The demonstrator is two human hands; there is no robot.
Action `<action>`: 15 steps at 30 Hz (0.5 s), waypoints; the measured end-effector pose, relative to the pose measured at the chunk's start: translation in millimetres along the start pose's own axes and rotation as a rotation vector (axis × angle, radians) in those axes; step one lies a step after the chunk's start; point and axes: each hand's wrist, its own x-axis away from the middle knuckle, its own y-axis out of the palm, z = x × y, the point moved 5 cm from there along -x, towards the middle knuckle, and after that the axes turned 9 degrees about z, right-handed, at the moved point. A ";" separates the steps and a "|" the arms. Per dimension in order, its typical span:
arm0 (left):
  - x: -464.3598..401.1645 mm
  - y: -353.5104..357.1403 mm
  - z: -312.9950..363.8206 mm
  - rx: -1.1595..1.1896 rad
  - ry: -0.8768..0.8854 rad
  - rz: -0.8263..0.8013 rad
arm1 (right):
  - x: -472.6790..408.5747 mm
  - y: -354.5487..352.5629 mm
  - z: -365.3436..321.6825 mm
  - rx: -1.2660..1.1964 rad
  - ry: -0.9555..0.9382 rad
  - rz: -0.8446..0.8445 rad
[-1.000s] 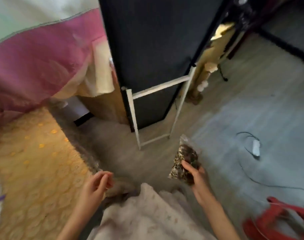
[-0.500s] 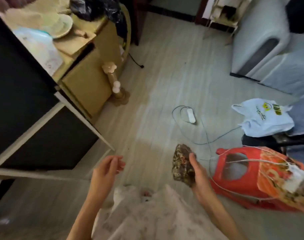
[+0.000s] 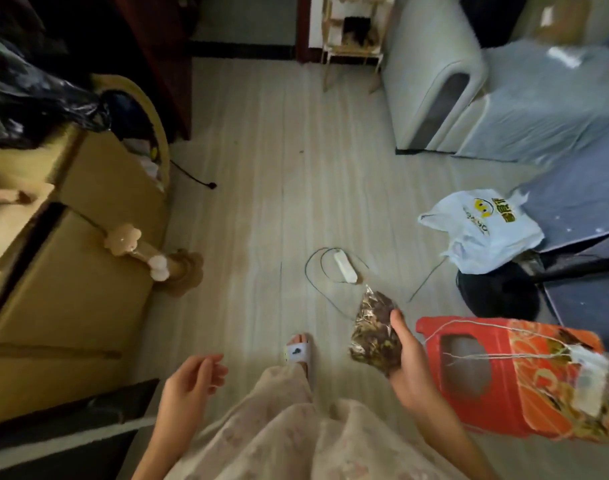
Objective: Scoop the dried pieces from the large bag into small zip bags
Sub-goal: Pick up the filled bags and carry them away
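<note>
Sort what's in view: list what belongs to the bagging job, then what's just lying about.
Job:
small clear zip bag of dried brown pieces, gripped by the right hand
left hand, holding nothing

Lying about:
white power strip with dark cable
white printed plastic bag
red plastic stool on its side

- Look at the white plastic bag (image 3: 483,230) on the floor: it carries a yellow smiley-face logo, dark lettering curved beneath it, and yellow block characters beside it, all too blurred for you to read.
- You find no other legible text.
</note>
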 end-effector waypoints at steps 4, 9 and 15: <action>-83.8 32.8 77.2 -0.063 0.127 -0.095 | -28.4 50.3 -60.2 -0.023 -0.014 0.017; -171.2 75.1 169.9 -0.131 0.267 -0.211 | -65.3 105.9 -112.8 -0.066 0.043 0.043; -261.7 115.2 226.6 -0.032 0.236 -0.165 | -134.2 176.2 -173.7 -0.150 0.077 0.067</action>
